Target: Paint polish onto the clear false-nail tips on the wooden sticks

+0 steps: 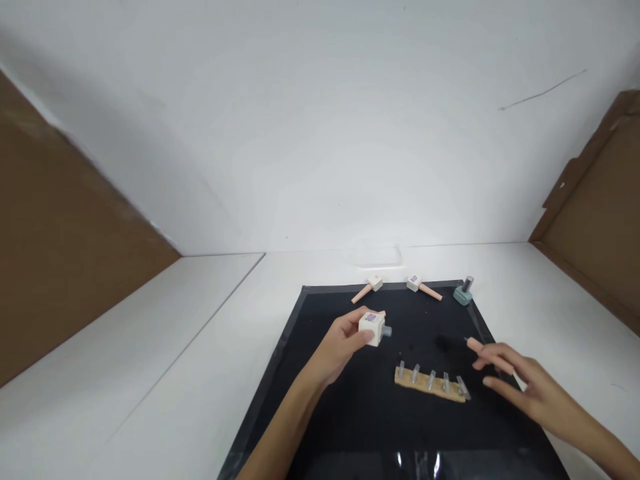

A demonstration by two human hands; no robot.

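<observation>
My left hand (342,343) grips a white, square nail polish bottle (370,328) with a purple mark on its face. The bottle is tipped on its side, its uncapped clear neck pointing right. In my right hand (530,387) is a long peach nail polish brush cap (493,357), pinched with the dark brush end toward the left. Between the hands, lower down, lies a cardboard strip (425,387) with several clear nail tips (431,380) standing along it. Neither hand touches the strip.
Two white nail polish bottles with peach caps (375,283) (414,283) lie at the black mat's back edge. A teal bottle (463,295) with a grey cap is at its back right corner. Behind the mat (350,413) is a clear plastic tray (379,257). Cardboard panels (60,233) flank the white table.
</observation>
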